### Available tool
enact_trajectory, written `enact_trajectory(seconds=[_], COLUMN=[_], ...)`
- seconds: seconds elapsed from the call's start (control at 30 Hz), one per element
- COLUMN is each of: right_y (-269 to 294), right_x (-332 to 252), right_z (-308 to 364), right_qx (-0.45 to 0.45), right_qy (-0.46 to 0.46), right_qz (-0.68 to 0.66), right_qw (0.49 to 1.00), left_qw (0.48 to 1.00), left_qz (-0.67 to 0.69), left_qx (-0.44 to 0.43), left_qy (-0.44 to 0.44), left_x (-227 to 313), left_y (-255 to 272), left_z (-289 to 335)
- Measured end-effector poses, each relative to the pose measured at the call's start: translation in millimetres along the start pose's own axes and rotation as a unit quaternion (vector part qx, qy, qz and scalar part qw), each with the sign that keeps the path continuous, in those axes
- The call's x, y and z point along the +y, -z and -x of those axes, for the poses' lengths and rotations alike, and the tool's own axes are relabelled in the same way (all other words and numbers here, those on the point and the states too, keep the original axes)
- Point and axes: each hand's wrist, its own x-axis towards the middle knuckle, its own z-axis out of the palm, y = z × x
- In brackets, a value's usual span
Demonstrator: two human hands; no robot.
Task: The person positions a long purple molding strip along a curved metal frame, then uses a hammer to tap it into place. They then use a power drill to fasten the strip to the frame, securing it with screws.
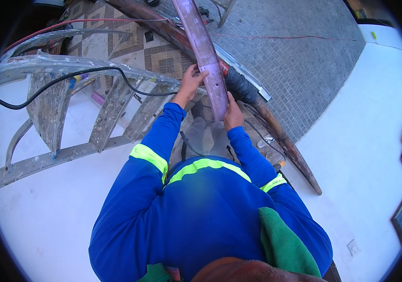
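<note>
A long, flat-sided purplish bar [200, 42] runs from the top of the view down to between my hands. It has a joint line across it and a small dark hole near its lower end. My left hand [192, 83] grips its left edge, thumb lying over the face. Lower down, my right hand [233, 114] holds the right edge close to the end; its fingers are partly hidden. Just behind the bar a thick brown pole [288, 143] slants past, with a black wrapping [242, 87] around part of it.
At the left stands a paint-spattered ladder [109, 110], with a black cable [65, 81] draped across it. A red cord [93, 19] crosses above. Grey paving [295, 61] lies beyond, and a white wall [346, 155] rises on the right. Patterned tiles [112, 42] show behind the ladder.
</note>
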Motion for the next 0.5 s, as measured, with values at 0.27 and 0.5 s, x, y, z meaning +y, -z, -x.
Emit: enact_trajectory(seconds=[0.27,0.5], right_y=[14.8,37.2], right_x=[-16.5,-19.8], right_z=[-8.3,-11.3], right_qx=[-0.027,-0.083], right_qy=[0.034,0.037], right_qz=[0.059,0.043], right_qw=[0.997,0.995], left_qw=[0.995,0.993], left_qz=[-0.013,-0.073], left_qx=[0.089,0.091], left_qy=[-0.034,0.016], left_x=[11.0,21.5], left_y=[4.8,7.6], left_z=[-26.9,-53.8])
